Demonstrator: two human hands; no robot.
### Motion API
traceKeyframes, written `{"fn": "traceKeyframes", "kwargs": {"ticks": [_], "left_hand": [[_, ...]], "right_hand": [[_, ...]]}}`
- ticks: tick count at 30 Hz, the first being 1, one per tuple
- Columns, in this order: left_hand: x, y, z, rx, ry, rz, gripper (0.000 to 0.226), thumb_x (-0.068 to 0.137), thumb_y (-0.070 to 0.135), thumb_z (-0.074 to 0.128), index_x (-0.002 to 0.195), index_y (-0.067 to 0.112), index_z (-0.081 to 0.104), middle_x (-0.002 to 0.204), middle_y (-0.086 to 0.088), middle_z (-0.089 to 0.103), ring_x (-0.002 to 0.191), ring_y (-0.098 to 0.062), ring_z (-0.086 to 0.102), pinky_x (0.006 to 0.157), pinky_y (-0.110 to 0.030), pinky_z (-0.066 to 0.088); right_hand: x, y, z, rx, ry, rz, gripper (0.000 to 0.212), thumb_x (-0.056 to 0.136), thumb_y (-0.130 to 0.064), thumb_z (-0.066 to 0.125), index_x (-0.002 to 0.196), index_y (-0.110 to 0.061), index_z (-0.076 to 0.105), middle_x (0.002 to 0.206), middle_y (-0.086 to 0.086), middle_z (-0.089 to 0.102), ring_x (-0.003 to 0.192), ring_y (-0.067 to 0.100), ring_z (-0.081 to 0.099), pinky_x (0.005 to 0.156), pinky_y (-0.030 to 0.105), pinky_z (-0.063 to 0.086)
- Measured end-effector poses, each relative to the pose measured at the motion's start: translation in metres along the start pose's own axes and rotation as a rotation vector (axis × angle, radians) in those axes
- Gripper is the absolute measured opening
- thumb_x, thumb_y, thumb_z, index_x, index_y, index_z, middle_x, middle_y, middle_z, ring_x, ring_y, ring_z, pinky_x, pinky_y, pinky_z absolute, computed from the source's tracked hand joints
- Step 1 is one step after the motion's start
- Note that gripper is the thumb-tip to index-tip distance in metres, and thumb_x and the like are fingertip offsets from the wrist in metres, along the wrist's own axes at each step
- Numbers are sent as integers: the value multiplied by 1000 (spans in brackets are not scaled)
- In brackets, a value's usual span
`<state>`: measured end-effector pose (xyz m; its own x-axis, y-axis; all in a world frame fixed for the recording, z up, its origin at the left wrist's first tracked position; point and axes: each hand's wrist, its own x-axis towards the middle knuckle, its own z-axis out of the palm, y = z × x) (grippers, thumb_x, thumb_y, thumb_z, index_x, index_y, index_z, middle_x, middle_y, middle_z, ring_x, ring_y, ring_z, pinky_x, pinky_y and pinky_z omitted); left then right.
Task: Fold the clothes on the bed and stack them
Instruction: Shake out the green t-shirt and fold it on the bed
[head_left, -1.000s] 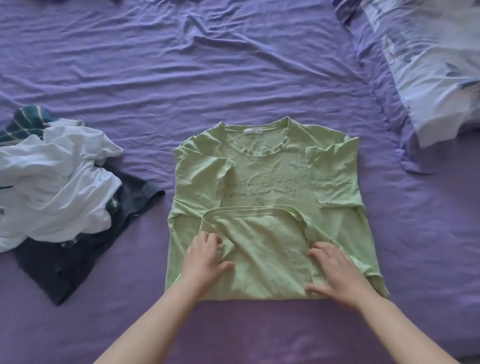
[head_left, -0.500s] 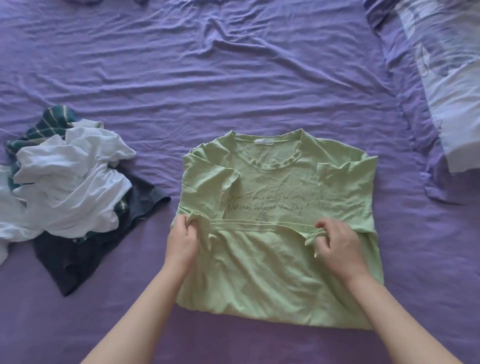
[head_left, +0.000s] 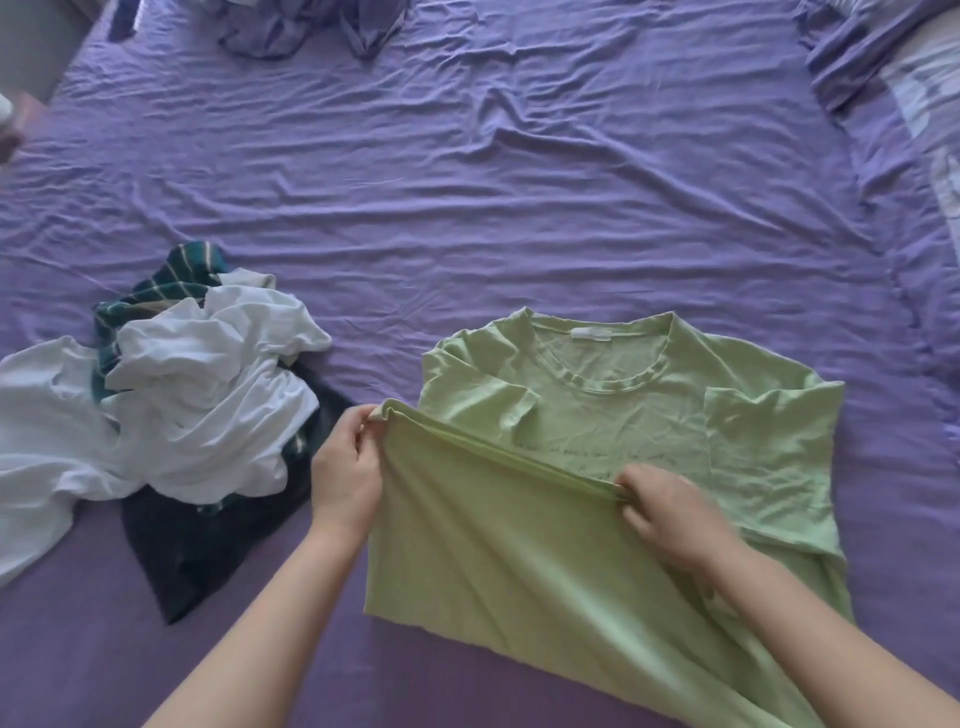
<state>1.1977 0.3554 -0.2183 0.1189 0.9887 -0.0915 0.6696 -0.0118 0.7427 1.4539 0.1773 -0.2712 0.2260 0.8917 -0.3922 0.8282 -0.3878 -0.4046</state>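
On the purple bed sheet (head_left: 467, 208), right of centre and near, lies a light green T-shirt (head_left: 613, 415), front up, collar toward the far side, both short sleeves folded inward over the chest. White label visible inside the back of the neck. Dark printed text on the chest is partly covered by the lifted hem; unreadable.

Left hand (head_left: 345, 467) pinches the left corner of the bottom hem, thumb and fingers closed on the fabric, corner raised off the bed. Right hand (head_left: 670, 512) grips the hem at its right end, fingers curled over the folded edge, slightly motion-blurred. Hem is stretched taut between the two hands, running diagonally, left end farther and higher than right end. Lower half of the shirt hangs from this edge toward the near side and drapes over the right forearm area; the near-right part runs out of frame.

Left of the shirt, just beside the left hand, is an unfolded pile: a crumpled white garment (head_left: 208, 410) on top, a dark navy garment (head_left: 208, 551) under it, and a green striped garment (head_left: 156, 291) at the far side. Another white piece spreads to the left edge.

Far centre: bunched purple fabric (head_left: 311, 26). Far right: a patterned pillow (head_left: 924, 88), partly cut off.
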Motion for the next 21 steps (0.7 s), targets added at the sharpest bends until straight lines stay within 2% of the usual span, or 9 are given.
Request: {"fn": "traceKeyframes", "kwargs": {"ticks": [3, 6, 8, 12, 15, 18, 21], "left_hand": [[22, 8, 10, 0, -10, -18, 17, 97, 21, 50, 104, 15, 64, 83, 2, 61, 78, -15, 53, 70, -22, 34], [43, 16, 31, 14, -24, -55, 17, 96, 24, 51, 97, 13, 64, 79, 0, 60, 76, -20, 53, 68, -28, 33], [58, 22, 47, 19, -19, -87, 19, 96, 27, 51, 92, 11, 61, 81, -2, 61, 78, -24, 54, 68, -29, 32], [84, 26, 77, 53, 4, -190, 26, 98, 35, 44, 93, 12, 55, 87, -3, 58, 81, -23, 49, 69, -29, 30], [98, 19, 97, 93, 17, -237, 25, 100, 29, 40, 102, 8, 54, 102, -15, 62, 90, -30, 53, 72, -32, 32], [104, 15, 107, 201, 29, -242, 24, 101, 24, 34, 107, 8, 50, 110, -20, 62, 100, -37, 55, 73, -35, 31], [109, 13, 109, 303, 41, -190, 25, 102, 24, 29, 107, 8, 47, 106, -22, 62, 98, -38, 57, 70, -37, 33]], "right_hand": [[-1, 23, -24, 111, 32, 93, 19, 91, -21, 52, 109, -15, 56, 104, 4, 66, 95, 25, 60, 76, 30, 39], [22, 33, -56, 375, 257, 180, 16, 87, -17, 63, 100, -9, 65, 91, 6, 67, 85, 21, 59, 68, 26, 33], [47, 36, -77, 442, 382, 192, 16, 85, -20, 66, 96, -9, 68, 87, 3, 65, 82, 19, 57, 68, 23, 32], [99, 45, -90, 365, 365, 164, 18, 86, -25, 64, 98, -12, 68, 89, -1, 61, 84, 17, 54, 73, 27, 37], [127, 56, -77, 267, 298, 155, 16, 88, -31, 62, 94, -18, 69, 91, 3, 62, 89, 24, 59, 78, 35, 46], [137, 59, -68, 163, 295, 189, 20, 90, -38, 56, 95, -22, 67, 93, 4, 62, 90, 25, 59, 73, 35, 46], [143, 59, -67, 149, 343, 175, 21, 92, -40, 52, 96, -24, 65, 96, 1, 62, 93, 24, 59, 72, 35, 44]]}}
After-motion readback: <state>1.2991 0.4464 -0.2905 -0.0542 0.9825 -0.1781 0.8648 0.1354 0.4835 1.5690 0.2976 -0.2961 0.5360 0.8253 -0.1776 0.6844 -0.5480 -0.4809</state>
